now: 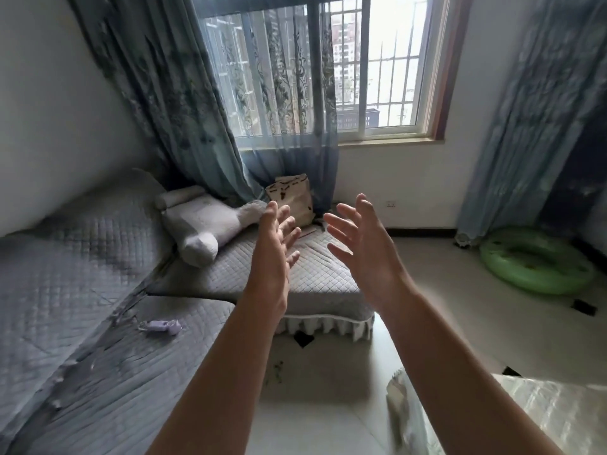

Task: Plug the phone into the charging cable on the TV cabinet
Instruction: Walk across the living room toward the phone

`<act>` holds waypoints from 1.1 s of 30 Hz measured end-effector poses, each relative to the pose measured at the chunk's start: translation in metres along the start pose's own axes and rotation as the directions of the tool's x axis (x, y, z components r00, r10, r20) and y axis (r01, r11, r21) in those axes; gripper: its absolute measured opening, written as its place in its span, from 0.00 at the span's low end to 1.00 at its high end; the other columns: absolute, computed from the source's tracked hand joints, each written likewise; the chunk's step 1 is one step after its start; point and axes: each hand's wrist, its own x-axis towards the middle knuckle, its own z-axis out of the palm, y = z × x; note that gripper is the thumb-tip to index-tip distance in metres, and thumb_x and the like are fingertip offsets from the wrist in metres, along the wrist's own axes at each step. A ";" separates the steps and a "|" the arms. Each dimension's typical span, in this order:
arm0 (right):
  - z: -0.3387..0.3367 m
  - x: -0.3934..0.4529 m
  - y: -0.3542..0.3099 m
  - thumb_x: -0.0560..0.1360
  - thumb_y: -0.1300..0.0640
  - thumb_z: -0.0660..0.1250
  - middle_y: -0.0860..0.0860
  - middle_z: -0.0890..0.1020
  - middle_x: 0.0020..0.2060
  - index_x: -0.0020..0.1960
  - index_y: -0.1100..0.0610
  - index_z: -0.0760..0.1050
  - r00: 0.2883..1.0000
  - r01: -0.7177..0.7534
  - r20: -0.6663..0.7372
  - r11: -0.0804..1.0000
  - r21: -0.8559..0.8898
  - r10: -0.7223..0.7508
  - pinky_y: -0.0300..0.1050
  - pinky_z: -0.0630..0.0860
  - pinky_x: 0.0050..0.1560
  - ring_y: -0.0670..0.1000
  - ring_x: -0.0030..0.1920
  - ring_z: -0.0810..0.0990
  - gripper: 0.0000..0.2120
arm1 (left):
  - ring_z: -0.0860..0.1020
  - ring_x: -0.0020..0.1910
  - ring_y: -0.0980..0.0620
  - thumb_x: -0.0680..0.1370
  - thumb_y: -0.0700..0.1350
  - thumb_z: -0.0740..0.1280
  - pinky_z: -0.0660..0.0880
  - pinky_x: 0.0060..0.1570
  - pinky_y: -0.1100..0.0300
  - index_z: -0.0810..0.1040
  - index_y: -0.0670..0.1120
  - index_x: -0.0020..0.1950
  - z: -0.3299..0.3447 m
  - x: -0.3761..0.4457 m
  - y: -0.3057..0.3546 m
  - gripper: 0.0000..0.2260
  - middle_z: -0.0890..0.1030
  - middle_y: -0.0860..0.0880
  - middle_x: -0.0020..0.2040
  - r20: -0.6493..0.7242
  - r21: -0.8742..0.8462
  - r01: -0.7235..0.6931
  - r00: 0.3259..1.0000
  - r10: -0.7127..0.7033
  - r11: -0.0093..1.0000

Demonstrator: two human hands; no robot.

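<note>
- Holding both hands raised and empty, the person faces a window corner; the left hand [274, 257] and right hand [363, 247] are spread with fingers apart and palms turned toward each other, gripping nothing.
- Task items: neither the phone, the charging cable nor the TV cabinet can be identified in this view. Their location cannot be told from here.
- Judgement: with nothing between the palms, the hands appear to be held out in readiness rather than working on anything. The task reads as not yet begun.
- Beyond the fingertips of both hands stands a quilted grey sofa section [315, 277], its frilled edge below the left wrist.
- Beyond and to the left of the left hand, a pale stuffed toy [203, 228] lies on the sofa cover, propped against the seat back so that it rests at a tilt.
- Just past the left fingertips, a patterned paper bag [294, 195] leans in the corner under the curtain [184, 103], held upright by the wall behind it.
- Below and left of the left forearm, a small lilac object [161, 326] lies flat on the near seat; its identity is too unclear to state, and it is not shown to be the phone.
- Well to the right of the right hand, a green inflatable ring [538, 267] lies on the floor beside the far curtain.
- Next move, as a judgement: locate the phone first, since neither hand can start the plugging step while empty.
</note>
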 end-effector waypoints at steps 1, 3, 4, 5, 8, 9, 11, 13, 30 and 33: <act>-0.001 0.008 0.000 0.78 0.41 0.54 0.50 0.79 0.61 0.60 0.49 0.74 1.000 -0.004 0.014 1.000 0.009 0.003 0.50 0.67 0.65 0.47 0.61 0.75 0.18 | 0.71 0.68 0.50 0.80 0.62 0.48 0.62 0.69 0.45 0.69 0.51 0.72 0.000 0.006 0.000 0.26 0.70 0.46 0.74 -0.013 -0.003 0.003 1.000 -0.003 1.000; -0.001 0.022 0.001 0.77 0.42 0.55 0.48 0.80 0.58 0.54 0.47 0.75 0.999 -0.010 0.036 1.000 0.017 0.009 0.49 0.68 0.62 0.46 0.58 0.76 0.15 | 0.71 0.68 0.50 0.80 0.62 0.48 0.62 0.70 0.45 0.68 0.51 0.72 -0.001 0.020 0.001 0.26 0.70 0.46 0.74 -0.027 -0.014 0.000 1.000 -0.001 1.000; -0.001 0.029 0.002 0.77 0.42 0.55 0.48 0.80 0.57 0.53 0.46 0.75 0.999 -0.009 0.038 1.000 0.013 0.009 0.49 0.68 0.62 0.45 0.58 0.76 0.14 | 0.71 0.68 0.50 0.80 0.62 0.48 0.61 0.70 0.44 0.68 0.51 0.72 0.000 0.027 0.002 0.26 0.70 0.46 0.74 -0.027 -0.018 -0.003 1.000 0.002 1.000; -0.002 0.036 0.003 0.77 0.41 0.55 0.47 0.80 0.57 0.52 0.46 0.75 0.999 -0.008 0.037 1.000 0.004 0.008 0.49 0.69 0.62 0.45 0.58 0.76 0.14 | 0.71 0.68 0.50 0.80 0.62 0.48 0.61 0.71 0.44 0.68 0.50 0.73 0.001 0.034 0.003 0.27 0.70 0.46 0.74 -0.024 -0.020 -0.007 1.000 0.007 1.000; -0.006 0.059 0.004 0.77 0.40 0.55 0.45 0.82 0.53 0.52 0.46 0.76 1.000 -0.009 0.023 1.000 -0.009 0.009 0.47 0.70 0.60 0.44 0.56 0.78 0.15 | 0.71 0.69 0.50 0.80 0.62 0.48 0.61 0.72 0.43 0.68 0.51 0.72 0.007 0.056 0.004 0.26 0.70 0.46 0.74 -0.005 -0.020 -0.017 1.000 0.016 1.000; -0.007 0.067 0.004 0.77 0.40 0.55 0.45 0.84 0.51 0.53 0.46 0.77 1.000 -0.009 0.011 1.000 -0.007 0.009 0.47 0.71 0.58 0.44 0.55 0.79 0.15 | 0.71 0.69 0.50 0.80 0.62 0.48 0.60 0.72 0.42 0.68 0.51 0.72 0.009 0.064 0.003 0.26 0.70 0.46 0.74 0.004 -0.020 -0.020 1.000 0.020 1.000; -0.010 0.085 0.006 0.77 0.40 0.55 0.46 0.84 0.52 0.56 0.48 0.76 1.000 -0.006 -0.014 1.000 -0.019 0.006 0.47 0.71 0.59 0.45 0.55 0.79 0.17 | 0.71 0.69 0.50 0.80 0.62 0.48 0.61 0.72 0.42 0.68 0.52 0.72 0.012 0.082 0.000 0.25 0.69 0.47 0.74 0.025 -0.015 -0.026 0.999 0.026 1.000; -0.012 0.104 0.006 0.77 0.40 0.55 0.49 0.81 0.58 0.65 0.51 0.72 0.999 -0.011 -0.036 0.999 -0.033 0.010 0.50 0.69 0.65 0.48 0.60 0.77 0.23 | 0.71 0.69 0.51 0.80 0.62 0.48 0.61 0.72 0.42 0.67 0.52 0.72 0.014 0.104 -0.003 0.26 0.69 0.47 0.74 0.048 -0.011 -0.026 0.998 0.027 1.000; -0.009 0.280 0.004 0.69 0.35 0.62 0.47 0.80 0.57 0.59 0.47 0.73 0.942 0.131 -0.294 0.984 -0.122 -0.162 0.45 0.72 0.54 0.45 0.59 0.76 0.24 | 0.71 0.67 0.50 0.80 0.64 0.45 0.64 0.64 0.47 0.69 0.52 0.72 0.008 0.326 0.002 0.29 0.71 0.47 0.72 0.311 -0.106 0.038 0.950 -0.003 0.994; -0.019 0.299 -0.003 0.76 0.38 0.55 0.48 0.80 0.58 0.56 0.46 0.73 0.918 0.129 -0.359 0.983 -0.132 -0.169 0.49 0.72 0.58 0.48 0.61 0.75 0.17 | 0.72 0.67 0.50 0.79 0.64 0.45 0.63 0.67 0.45 0.70 0.52 0.71 0.021 0.345 -0.004 0.28 0.72 0.48 0.70 0.366 -0.101 0.049 0.931 -0.009 0.994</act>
